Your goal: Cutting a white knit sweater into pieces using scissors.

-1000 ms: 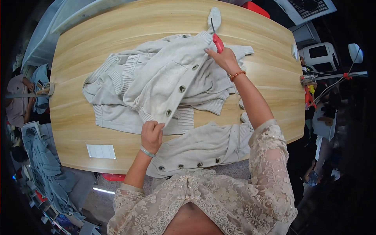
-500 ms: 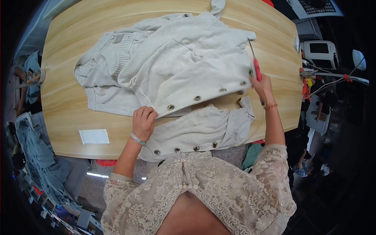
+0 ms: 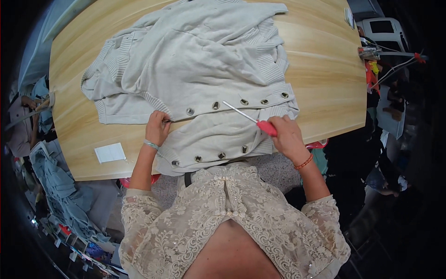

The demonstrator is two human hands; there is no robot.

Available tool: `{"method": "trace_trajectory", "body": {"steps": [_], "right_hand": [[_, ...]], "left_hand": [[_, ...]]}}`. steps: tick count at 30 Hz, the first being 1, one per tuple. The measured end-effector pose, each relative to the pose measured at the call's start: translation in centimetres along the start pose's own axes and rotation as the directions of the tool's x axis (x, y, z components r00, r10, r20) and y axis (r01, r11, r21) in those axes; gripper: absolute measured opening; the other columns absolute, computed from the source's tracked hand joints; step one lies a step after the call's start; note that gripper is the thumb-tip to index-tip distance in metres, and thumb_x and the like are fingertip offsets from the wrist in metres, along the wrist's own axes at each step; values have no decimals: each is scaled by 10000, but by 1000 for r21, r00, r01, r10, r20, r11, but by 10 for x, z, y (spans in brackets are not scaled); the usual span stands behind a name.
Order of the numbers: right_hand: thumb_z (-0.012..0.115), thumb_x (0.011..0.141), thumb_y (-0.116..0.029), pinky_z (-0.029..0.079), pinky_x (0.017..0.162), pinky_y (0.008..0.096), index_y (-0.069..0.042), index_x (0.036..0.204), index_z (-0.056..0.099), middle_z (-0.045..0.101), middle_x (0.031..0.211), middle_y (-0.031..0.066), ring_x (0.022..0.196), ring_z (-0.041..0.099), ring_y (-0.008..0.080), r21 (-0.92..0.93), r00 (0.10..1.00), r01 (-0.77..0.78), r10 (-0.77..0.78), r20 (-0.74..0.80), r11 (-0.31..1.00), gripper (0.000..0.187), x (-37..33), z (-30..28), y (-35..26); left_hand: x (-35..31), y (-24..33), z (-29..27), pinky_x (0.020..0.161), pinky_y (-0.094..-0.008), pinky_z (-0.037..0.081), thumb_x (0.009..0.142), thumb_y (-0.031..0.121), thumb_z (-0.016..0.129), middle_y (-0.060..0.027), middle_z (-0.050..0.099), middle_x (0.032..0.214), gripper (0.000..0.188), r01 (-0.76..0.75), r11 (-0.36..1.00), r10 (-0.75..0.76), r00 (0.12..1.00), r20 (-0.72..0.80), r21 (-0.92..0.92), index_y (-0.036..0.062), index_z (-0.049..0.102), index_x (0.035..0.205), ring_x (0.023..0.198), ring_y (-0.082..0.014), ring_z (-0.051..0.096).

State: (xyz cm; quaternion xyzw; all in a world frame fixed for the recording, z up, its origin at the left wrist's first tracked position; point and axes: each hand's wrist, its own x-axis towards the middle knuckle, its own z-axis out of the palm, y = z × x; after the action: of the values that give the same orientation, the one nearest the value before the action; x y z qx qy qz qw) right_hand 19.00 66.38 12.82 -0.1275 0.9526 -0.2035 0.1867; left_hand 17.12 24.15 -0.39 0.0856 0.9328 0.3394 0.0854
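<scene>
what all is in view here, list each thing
table: one, light wood, centre
upper cardigan: one, pale grey, topmost on table
garments beneath: count unclear, pale grey, under it
near cardigan: one, pale grey, near edge
buttons: nine showing, dark, both cardigans
tool: one, red and silver, right hand
card: one, white, table's near left
clothes: count unclear, grey-blue, left of table
boxy thing: one, white, upper right
co-worker: at least one, pinkish clothing, far left
left hand: one, bare, upper cardigan's corner
right hand: one, bare, tool's handle
</scene>
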Motion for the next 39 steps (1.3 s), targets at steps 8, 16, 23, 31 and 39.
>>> {"method": "trace_trajectory", "body": {"steps": [8, 16, 23, 31, 39], "right_hand": [[650, 852, -256, 489, 628, 493, -26, 919, 562, 634, 681, 186, 683, 636, 389, 108, 937, 112, -141, 319, 988, 255, 46, 50, -54], [656, 851, -279, 501, 674, 486, -29, 955, 572, 654, 756, 192, 747, 648, 385, 182, 911, 99, -163, 378, 978, 284, 63, 55, -79], [637, 870, -290, 497, 689, 487, -49, 971, 557, 654, 762, 184, 761, 644, 400, 161, 932, -95, 31, 361, 982, 273, 33, 34, -49], [631, 871, -256, 498, 693, 499, -31, 1053, 562, 658, 790, 213, 784, 649, 406, 147, 914, -112, 44, 403, 983, 298, 17, 48, -45], [613, 898, -197, 512, 777, 437, -128, 1358, 458, 673, 996, 208, 895, 658, 405, 390, 923, -383, 366, 121, 837, 491, -42, 42, -7]], "left_hand": [[5, -12, 5, 628, -319, 481, 698, -107, 624, -111, 575, 802, 199, 17, 982, -21, 1000, -19, -191, 28, 586, 840, 705, -263, 589], [-2, -12, -1, 758, -410, 442, 725, -13, 671, -89, 601, 869, 224, -61, 995, 68, 995, -78, 80, 73, 629, 928, 874, -295, 560], [39, 65, 31, 788, -425, 452, 728, 94, 746, -144, 557, 1003, 388, -141, 990, 143, 985, -99, 29, 79, 581, 1079, 909, -343, 543], [46, 40, 43, 752, -416, 440, 674, 1, 743, -128, 526, 862, 297, 34, 990, -14, 990, 139, -136, 73, 545, 883, 873, -345, 538], [48, 77, 61, 731, -416, 441, 764, 146, 732, -107, 561, 944, 200, -204, 978, 208, 973, -96, 44, 82, 631, 924, 861, -319, 548]]}}
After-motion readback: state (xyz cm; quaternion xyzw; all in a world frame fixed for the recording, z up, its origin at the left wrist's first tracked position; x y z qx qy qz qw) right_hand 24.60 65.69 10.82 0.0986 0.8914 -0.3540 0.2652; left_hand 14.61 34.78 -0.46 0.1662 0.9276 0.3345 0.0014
